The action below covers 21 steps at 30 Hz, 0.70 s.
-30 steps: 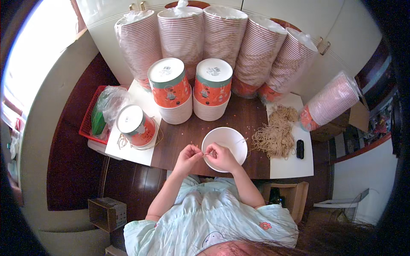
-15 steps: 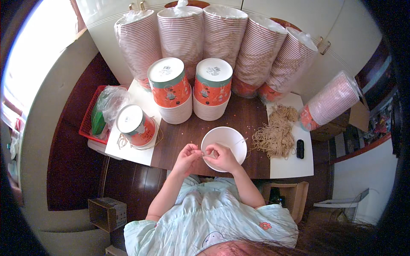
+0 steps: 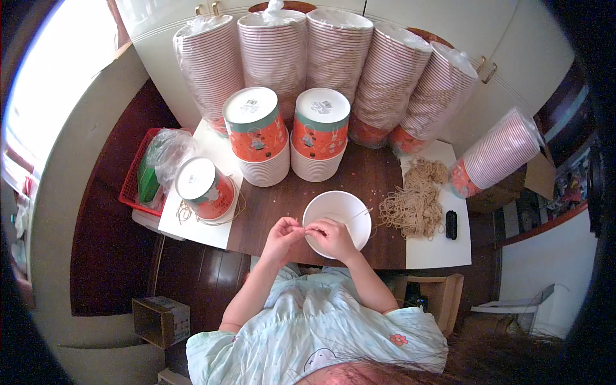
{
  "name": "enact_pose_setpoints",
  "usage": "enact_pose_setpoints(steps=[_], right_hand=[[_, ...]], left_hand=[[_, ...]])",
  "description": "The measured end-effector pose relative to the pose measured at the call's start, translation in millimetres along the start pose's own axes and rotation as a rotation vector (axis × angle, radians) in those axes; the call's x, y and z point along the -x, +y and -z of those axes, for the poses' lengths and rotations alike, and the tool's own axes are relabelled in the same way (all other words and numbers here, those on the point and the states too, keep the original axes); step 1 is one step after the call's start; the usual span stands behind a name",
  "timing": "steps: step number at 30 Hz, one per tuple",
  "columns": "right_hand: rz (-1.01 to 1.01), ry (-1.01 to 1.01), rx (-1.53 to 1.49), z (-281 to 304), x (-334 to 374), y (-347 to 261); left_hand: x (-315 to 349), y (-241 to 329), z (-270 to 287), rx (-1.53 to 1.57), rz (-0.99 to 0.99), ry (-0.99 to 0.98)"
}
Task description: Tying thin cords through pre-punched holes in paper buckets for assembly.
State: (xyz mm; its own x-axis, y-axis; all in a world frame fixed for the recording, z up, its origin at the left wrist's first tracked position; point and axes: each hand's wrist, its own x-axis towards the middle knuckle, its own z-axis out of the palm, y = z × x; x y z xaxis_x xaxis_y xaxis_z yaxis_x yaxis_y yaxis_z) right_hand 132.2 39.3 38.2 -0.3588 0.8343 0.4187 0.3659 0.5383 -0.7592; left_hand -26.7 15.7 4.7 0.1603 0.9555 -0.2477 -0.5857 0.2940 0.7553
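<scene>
A white paper bucket (image 3: 326, 204) stands mouth up near the table's front edge. Thin tan cord (image 3: 361, 213) passes at its right wall and runs inside toward my right hand. Over the bucket's left rim, my left hand (image 3: 283, 239) and my right hand (image 3: 331, 237) meet fingertip to fingertip, both closed in a pinch. What they pinch looks like the cord's end, mostly covered by the fingers. Right of the bucket lies a tangled heap of tan cord (image 3: 414, 205). At left, an upside-down orange and green bucket (image 3: 217, 196) has cord lying around its base.
Two stacks of upturned buckets (image 3: 256, 141) stand behind my hands. Tall plastic-wrapped bucket stacks (image 3: 273, 61) line the back, with another wrapped stack (image 3: 497, 151) at right. A black object (image 3: 451, 224) lies by the cord heap. A red basket (image 3: 138, 170) holds plastic bags beyond the left edge.
My right hand has turned slightly, and its fingers have closed in against my left fingertips. The buckets and the cord heap stay where they were.
</scene>
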Motion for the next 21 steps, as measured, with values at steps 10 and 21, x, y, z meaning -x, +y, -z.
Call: enact_pose_setpoints(steps=[10, 21], right_hand=[[-0.094, -0.030, -0.024, 4, -2, 0], [-0.136, -0.079, -0.062, 4, -1, 4]], left_hand=[[4, 6, -1, -0.002, 0.015, 0.036], [2, -4, -4, -0.851, -0.436, 0.035]])
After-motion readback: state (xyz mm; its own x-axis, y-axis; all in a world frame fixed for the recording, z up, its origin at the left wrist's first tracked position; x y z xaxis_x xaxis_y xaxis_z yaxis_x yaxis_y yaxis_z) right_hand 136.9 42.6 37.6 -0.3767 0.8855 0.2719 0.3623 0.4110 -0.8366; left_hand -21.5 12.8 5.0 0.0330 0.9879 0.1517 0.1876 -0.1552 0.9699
